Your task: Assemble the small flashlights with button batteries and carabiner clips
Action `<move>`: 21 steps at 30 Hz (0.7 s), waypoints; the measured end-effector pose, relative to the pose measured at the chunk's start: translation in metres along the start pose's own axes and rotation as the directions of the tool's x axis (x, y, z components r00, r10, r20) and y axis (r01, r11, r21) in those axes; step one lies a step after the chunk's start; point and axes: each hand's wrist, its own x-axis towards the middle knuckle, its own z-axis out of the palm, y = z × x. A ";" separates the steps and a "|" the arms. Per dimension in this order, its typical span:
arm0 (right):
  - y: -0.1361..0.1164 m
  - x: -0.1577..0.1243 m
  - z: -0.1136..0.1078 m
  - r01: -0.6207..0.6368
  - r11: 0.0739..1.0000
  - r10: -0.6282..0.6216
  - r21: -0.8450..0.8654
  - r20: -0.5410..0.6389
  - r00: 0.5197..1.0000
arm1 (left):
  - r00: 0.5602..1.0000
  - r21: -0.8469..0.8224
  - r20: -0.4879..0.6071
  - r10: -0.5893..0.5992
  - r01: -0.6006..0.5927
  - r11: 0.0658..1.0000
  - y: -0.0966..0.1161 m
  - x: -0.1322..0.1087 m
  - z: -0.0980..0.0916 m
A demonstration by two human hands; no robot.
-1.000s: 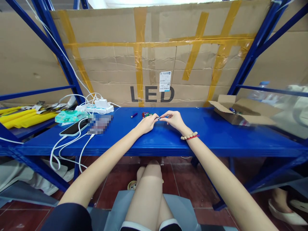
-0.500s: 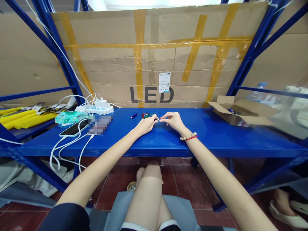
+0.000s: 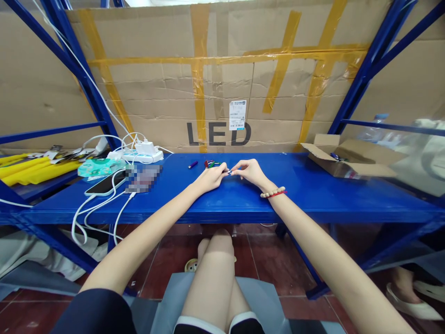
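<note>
Over the middle of the blue table [image 3: 243,202], my left hand [image 3: 212,178] is closed on a small dark item whose tip shows at its fingertips. Facing it, my right hand [image 3: 251,172] pinches the other end of this small thing, partly bluish and white; its shape is too small to tell. The fingertips of both hands nearly meet. Just behind my left hand lie small red and green pieces [image 3: 210,163], partly hidden by it. A short dark blue-purple cylinder [image 3: 193,164] lies on the table to their left.
At the left are a phone [image 3: 105,183], a blurred-out flat item [image 3: 144,179], a teal packet [image 3: 100,167], a white power strip [image 3: 148,156] and loose cables. An open cardboard box [image 3: 347,161] stands at the right. Taped cardboard [image 3: 160,102] rises behind. A person's foot shows lower right.
The view has shifted slightly, so the table appears a little higher. Both hands keep nearly the same pose, fingertips still together around the small item.
</note>
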 end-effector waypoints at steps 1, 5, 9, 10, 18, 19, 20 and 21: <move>-0.001 0.000 0.000 -0.007 1.000 0.007 -0.001 0.001 1.000 | 1.000 0.000 0.001 -0.001 0.001 1.000 0.000 0.000 0.000; -0.002 0.000 0.001 -0.018 1.000 0.018 0.015 0.011 1.000 | 1.000 -0.018 0.000 -0.010 0.010 1.000 0.000 0.000 0.000; -0.004 0.000 0.001 -0.016 0.999 0.015 0.030 0.015 1.000 | 1.000 -0.037 0.012 -0.029 0.029 0.999 0.002 0.000 -0.002; -0.004 0.000 0.001 -0.017 0.999 0.017 0.030 0.019 1.000 | 0.999 -0.033 0.016 -0.032 0.033 0.999 0.003 0.000 -0.002; -0.004 -0.001 0.000 -0.038 0.999 0.038 0.000 0.052 0.998 | 0.999 0.010 0.030 -0.017 0.016 1.000 0.003 -0.001 -0.002; -0.004 -0.001 0.000 -0.035 0.999 0.035 0.002 0.049 0.998 | 1.000 -0.029 0.016 -0.016 0.016 0.999 0.003 -0.001 -0.001; -0.004 -0.001 0.000 -0.033 0.999 0.033 0.008 0.044 0.998 | 1.000 -0.075 -0.003 -0.014 0.014 0.997 0.002 0.000 0.000; -0.004 0.000 0.000 -0.033 0.999 0.032 0.013 0.036 0.999 | 1.000 -0.119 -0.024 -0.013 0.010 0.993 0.001 0.000 0.001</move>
